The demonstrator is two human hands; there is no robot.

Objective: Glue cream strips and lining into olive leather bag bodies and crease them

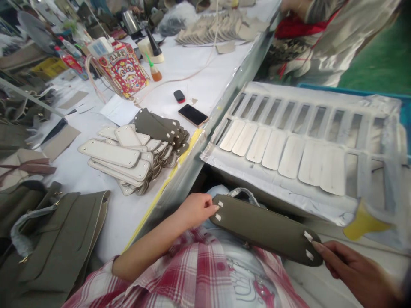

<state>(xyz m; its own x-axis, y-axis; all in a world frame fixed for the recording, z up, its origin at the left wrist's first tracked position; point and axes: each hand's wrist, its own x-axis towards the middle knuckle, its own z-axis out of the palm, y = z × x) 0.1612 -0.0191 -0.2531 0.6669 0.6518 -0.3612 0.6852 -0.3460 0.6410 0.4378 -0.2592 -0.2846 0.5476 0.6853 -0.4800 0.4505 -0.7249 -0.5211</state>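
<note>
An olive-green long panel [263, 226] with rounded ends and small white tabs near each end is held over my lap. My left hand [201, 209] pinches its left end beside two of the tabs. At the right end, my right hand [340, 259] grips the edge with thumb and fingers next to the other tabs. A clear-wrapped handle [245, 194] shows behind the panel. On the table to the left lie a pile of pale panels [112, 154] and a pile of dark green ones [154, 126].
A white slotted rack [298, 96] with pale pieces [290, 156] stands at the right. On the table [173, 94] are a phone [193, 115], a red patterned box [125, 70] and a glue bottle [154, 73]. Green bags [61, 239] sit at left. Another person's arm [298, 8] shows at top right.
</note>
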